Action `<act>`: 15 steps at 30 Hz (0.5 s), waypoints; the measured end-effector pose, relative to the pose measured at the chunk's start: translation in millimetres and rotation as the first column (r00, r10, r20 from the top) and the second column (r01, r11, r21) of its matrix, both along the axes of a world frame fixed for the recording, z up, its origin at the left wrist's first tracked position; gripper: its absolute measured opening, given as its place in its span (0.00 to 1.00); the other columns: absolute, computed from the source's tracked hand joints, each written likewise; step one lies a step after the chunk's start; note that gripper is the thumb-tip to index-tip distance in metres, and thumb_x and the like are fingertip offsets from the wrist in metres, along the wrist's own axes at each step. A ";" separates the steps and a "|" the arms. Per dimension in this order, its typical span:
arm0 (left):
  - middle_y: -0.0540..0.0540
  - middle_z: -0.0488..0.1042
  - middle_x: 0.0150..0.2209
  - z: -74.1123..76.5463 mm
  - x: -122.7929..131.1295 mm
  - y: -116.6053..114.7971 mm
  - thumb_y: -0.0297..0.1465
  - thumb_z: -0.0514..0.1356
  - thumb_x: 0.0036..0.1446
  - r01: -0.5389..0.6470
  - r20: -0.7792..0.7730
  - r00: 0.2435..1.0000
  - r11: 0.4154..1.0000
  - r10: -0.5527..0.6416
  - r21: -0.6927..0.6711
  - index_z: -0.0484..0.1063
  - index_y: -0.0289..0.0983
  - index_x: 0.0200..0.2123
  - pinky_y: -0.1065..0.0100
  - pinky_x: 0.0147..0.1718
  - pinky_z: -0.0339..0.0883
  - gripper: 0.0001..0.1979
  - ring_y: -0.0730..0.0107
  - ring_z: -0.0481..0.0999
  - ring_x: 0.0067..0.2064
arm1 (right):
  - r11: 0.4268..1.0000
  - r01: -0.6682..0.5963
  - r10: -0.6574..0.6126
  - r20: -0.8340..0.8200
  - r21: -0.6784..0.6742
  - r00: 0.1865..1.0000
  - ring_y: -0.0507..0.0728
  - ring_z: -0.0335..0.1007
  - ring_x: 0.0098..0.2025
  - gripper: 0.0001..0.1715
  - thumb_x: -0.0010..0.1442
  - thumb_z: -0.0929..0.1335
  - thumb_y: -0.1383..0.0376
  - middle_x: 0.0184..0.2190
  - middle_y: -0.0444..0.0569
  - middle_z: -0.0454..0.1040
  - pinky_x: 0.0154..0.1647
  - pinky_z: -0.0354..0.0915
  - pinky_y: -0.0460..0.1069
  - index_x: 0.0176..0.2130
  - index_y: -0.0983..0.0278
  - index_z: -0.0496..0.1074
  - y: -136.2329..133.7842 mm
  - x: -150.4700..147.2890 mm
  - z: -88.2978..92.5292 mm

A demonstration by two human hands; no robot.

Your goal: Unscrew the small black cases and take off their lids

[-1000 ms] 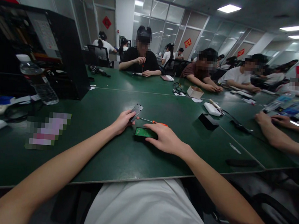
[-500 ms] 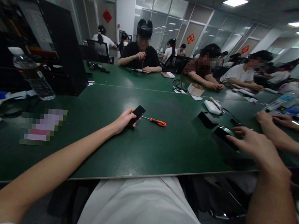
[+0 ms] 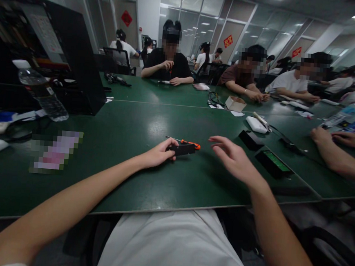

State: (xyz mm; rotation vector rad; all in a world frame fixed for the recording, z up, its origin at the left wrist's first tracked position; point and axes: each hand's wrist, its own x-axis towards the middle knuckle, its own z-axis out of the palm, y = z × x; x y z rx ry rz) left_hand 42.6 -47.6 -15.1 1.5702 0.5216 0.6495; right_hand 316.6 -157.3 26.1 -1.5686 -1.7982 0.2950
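Back from the green board (image 3: pixel 274 162), the right hand (image 3: pixel 233 161) hangs open and empty, 3 o'clock of the black piece (image 3: pixel 182 149). The left hand (image 3: pixel 159 155) pinches its 9 o'clock end.

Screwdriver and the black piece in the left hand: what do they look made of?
Screwdriver: the orange handle looks like glossy plastic or rubber; the thin shaft glints grey, likely steel. Black piece, held by the left hand: flat, dark and matte, probably moulded plastic, though too small to be sure.

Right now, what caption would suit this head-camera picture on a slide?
Left hand holds a small black part beside an orange-handled screwdriver; right hand hovers open.
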 end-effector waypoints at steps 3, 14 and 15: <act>0.51 0.74 0.29 -7.3 6.3 -10.0 0.33 0.65 0.60 0.074 0.028 0.997 0.997 -0.075 0.017 0.67 0.37 0.41 0.70 0.36 0.67 0.10 0.72 0.76 0.32 | 0.972 -0.226 0.222 -0.070 -0.069 0.973 0.64 0.75 0.54 0.26 0.70 0.60 0.50 0.53 0.53 0.78 0.57 0.68 0.58 0.55 0.60 0.75 11.9 -52.9 -4.3; 0.45 0.79 0.34 -12.9 8.9 -13.2 0.35 0.67 0.59 -0.028 0.065 0.998 0.996 0.023 0.082 0.74 0.34 0.40 0.66 0.39 0.72 0.11 0.64 0.82 0.37 | 0.874 -0.374 0.284 -0.298 -0.310 0.911 0.60 0.76 0.44 0.32 0.70 0.60 0.46 0.43 0.50 0.81 0.46 0.70 0.53 0.58 0.61 0.75 7.8 -56.3 -16.9; 0.45 0.79 0.34 -13.2 9.0 -13.1 0.35 0.67 0.58 -0.042 0.062 0.997 0.994 0.036 0.096 0.74 0.34 0.39 0.66 0.39 0.72 0.11 0.64 0.81 0.37 | 0.863 -0.393 0.288 -0.330 -0.317 0.899 0.60 0.76 0.44 0.32 0.70 0.60 0.45 0.43 0.51 0.81 0.46 0.70 0.52 0.58 0.61 0.76 7.4 -54.5 -18.8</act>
